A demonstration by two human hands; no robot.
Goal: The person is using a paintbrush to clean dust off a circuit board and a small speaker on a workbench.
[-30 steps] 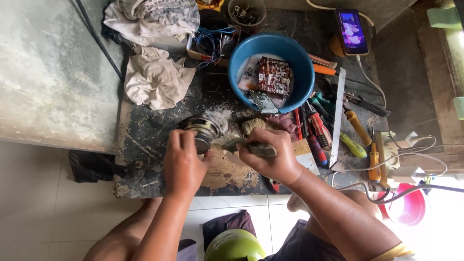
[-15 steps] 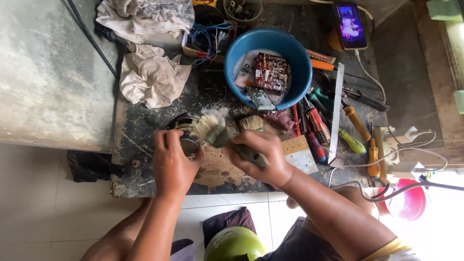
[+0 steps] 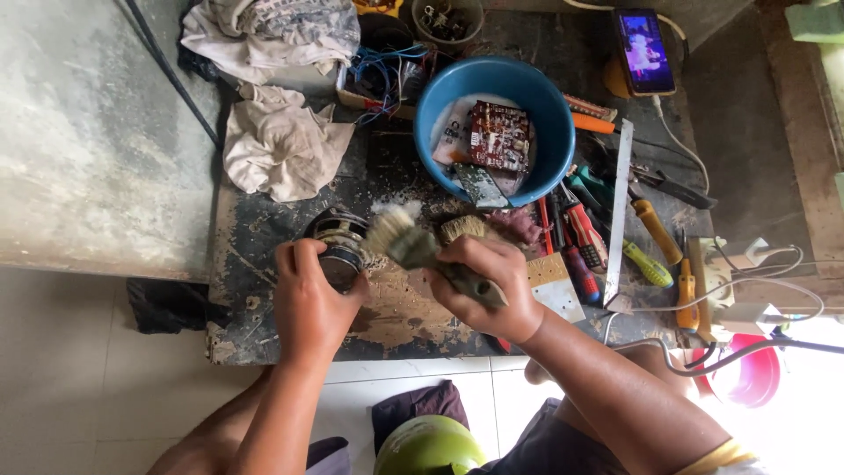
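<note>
1. The left hand [image 3: 309, 303] has its fingers clamped round a small round speaker [image 3: 338, 246] with a dark cone, pinning it on the worktop [image 3: 264, 237] at about 9 o'clock from the other hand. That grip sits where it did a second ago.
2. The right hand [image 3: 488, 290] has its fingers wrapped tight on the handle of a paintbrush [image 3: 413, 246]. The handle runs down toward 4 o'clock and the pale bristles point to 10 o'clock.
3. What changed: a second ago the brush lay nearly flat, to the right of the speaker. Half a second ago it began to tilt up. Now the bristles meet the speaker's upper right rim, at about its 2 o'clock.
4. My reading: the brush has gone from standing off to working contact, so dust is being swept from the speaker's rim while the other hand steadies it.
5. At 12 o'clock from the hands stands a blue bowl [image 3: 536, 114] holding circuit boards [image 3: 501, 136]. Screwdrivers [image 3: 580, 233] lie at 3 o'clock, and a crumpled rag [image 3: 277, 145] at 11 o'clock. None of them has shifted.
</note>
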